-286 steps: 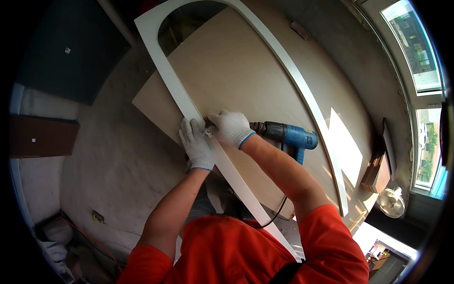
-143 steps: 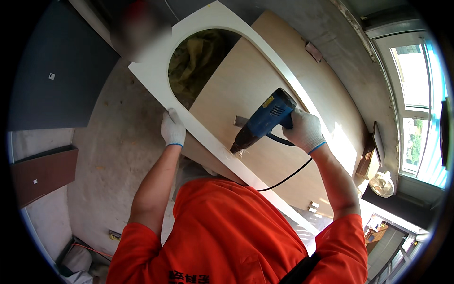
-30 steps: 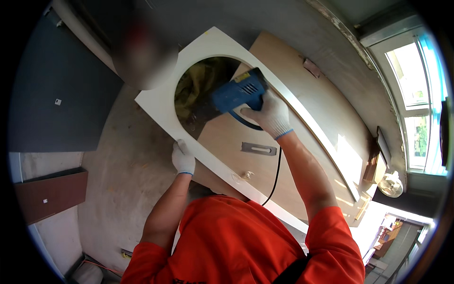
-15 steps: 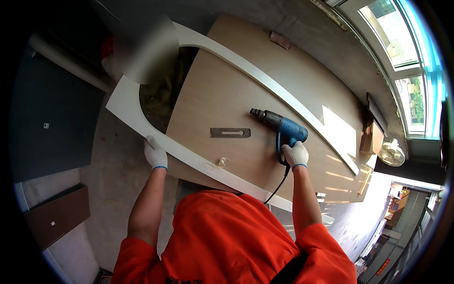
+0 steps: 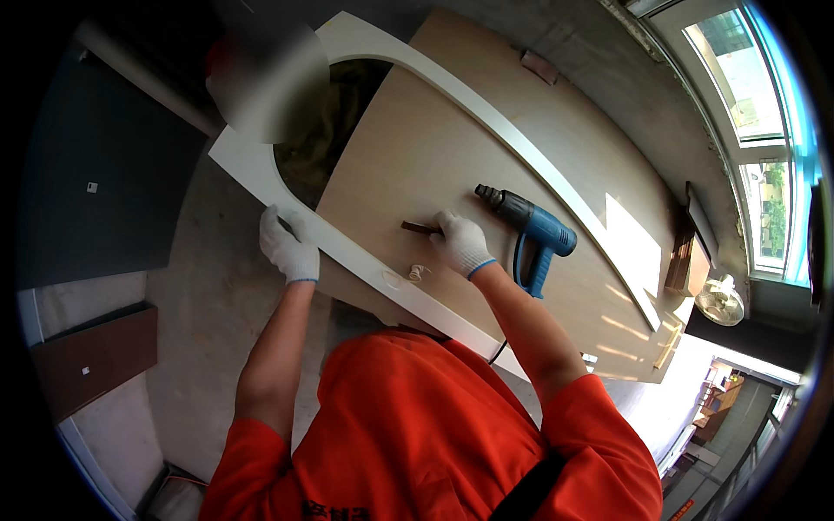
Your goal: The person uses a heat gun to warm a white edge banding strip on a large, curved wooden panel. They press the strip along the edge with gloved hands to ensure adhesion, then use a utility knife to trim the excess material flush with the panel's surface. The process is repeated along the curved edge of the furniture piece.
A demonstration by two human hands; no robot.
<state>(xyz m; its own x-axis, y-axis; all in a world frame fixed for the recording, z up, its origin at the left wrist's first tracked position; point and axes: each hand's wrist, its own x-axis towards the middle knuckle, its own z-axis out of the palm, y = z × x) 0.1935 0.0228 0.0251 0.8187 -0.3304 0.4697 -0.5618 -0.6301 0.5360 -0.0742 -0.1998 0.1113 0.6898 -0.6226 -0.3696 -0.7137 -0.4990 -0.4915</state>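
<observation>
My left hand (image 5: 291,249), in a white knit glove, grips the near edge of a white U-shaped panel (image 5: 373,276) beside its curved cutout. Gloved too, my right hand (image 5: 460,243) is closed on a plane iron (image 5: 417,227), a flat dark metal blade; its end sticks out to the left of my fingers and the rest is hidden. A blue heat gun (image 5: 546,233) with a black nozzle lies on the brown board (image 5: 373,187), right of my right hand. Between my hands, a curled pale strip (image 5: 416,273) rests by the panel's inner edge.
Across from me at the far left, a person (image 5: 269,82) is mostly blurred out. A reddish block (image 5: 539,67) lies at the board's far edge. To the right are stacked brown pieces (image 5: 686,256), a fan (image 5: 719,300) and a window (image 5: 738,78).
My right hand has let go of the heat gun, left it on the board, moved left and picked up the plane iron. My left hand has stayed at the panel's edge.
</observation>
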